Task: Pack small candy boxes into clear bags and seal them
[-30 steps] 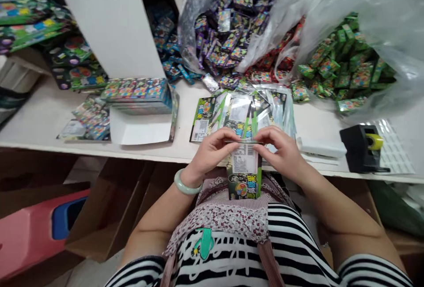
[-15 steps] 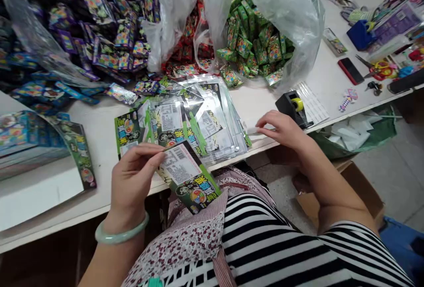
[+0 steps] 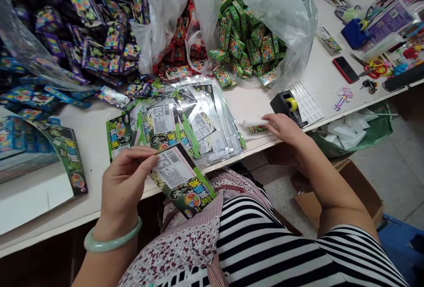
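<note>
My left hand (image 3: pixel 124 180) pinches the top edge of a green printed packet (image 3: pixel 181 180) with a white barcode label, held over my lap at the table's front edge. My right hand (image 3: pixel 284 129) rests on the table to the right, its fingers closed on a small white strip (image 3: pixel 253 122) beside a black tape dispenser (image 3: pixel 285 104) with a yellow roll. Between the hands, a fanned heap of clear and green packets (image 3: pixel 198 119) lies on the white table (image 3: pixel 92 139).
Clear plastic bags hold purple packs (image 3: pixel 82 31), red packs (image 3: pixel 180 53) and green packs (image 3: pixel 247 44) at the back. A folded display carton (image 3: pixel 68 159) lies at the left. A red phone (image 3: pixel 345 69), scissors (image 3: pixel 371 67) and a blue holder (image 3: pixel 354 35) sit far right. A cardboard box (image 3: pixel 361 190) stands on the floor.
A second ago both hands held the packet together. My right hand has let go and moved right to the white strip by the dispenser. The view swung right.
</note>
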A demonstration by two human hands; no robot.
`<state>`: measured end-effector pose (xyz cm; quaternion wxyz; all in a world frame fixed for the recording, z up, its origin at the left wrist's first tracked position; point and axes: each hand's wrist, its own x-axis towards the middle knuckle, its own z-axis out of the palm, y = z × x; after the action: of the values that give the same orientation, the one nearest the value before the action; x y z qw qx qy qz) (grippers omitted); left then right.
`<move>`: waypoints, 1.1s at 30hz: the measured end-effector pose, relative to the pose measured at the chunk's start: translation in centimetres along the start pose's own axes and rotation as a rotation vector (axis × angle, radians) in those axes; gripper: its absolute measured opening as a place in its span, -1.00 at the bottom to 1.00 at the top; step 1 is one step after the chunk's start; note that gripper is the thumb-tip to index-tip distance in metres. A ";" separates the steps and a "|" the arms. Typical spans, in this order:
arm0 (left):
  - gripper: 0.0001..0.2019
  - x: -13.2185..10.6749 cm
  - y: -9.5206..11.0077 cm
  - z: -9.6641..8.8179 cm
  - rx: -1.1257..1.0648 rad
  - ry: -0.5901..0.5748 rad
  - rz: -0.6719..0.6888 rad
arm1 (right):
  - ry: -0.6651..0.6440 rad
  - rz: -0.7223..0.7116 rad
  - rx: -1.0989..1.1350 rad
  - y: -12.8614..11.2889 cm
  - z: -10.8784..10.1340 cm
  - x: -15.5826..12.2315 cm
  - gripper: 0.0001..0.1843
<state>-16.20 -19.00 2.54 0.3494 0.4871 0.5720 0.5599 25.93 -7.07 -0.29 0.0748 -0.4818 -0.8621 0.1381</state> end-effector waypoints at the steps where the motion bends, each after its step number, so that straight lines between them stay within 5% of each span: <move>1: -0.86 0.0 0.0 0.1 0.004 -0.002 0.000 | 0.029 0.007 0.015 0.0 -0.4 0.4 -0.64; 8: -0.91 -0.1 -0.1 -0.2 0.076 -0.032 -0.003 | 0.171 0.092 0.039 0.6 -1.5 5.9 -0.65; 15: -0.92 0.2 -0.5 -0.5 0.120 -0.047 0.011 | 0.061 0.239 -0.102 1.9 0.1 10.7 -0.72; 23: -0.97 0.6 -0.3 -0.1 0.160 -0.070 0.025 | 0.115 0.376 0.037 1.4 2.4 11.2 -0.78; 28: -0.94 0.8 -0.4 0.2 0.123 -0.099 0.065 | 0.186 0.464 0.214 2.6 1.3 11.1 -0.80; 31: -0.94 0.8 -0.2 0.6 0.099 -0.115 0.071 | 0.210 0.421 0.323 0.5 -0.8 10.9 -0.79; 33: -0.90 0.8 0.1 1.2 0.088 -0.135 0.075 | 0.186 0.228 0.458 -3.4 -2.5 10.6 -0.78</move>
<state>-15.30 -17.94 2.63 0.3442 0.5596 0.5524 0.5131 18.27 0.62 3.11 0.2448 -0.5568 -0.7381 0.2921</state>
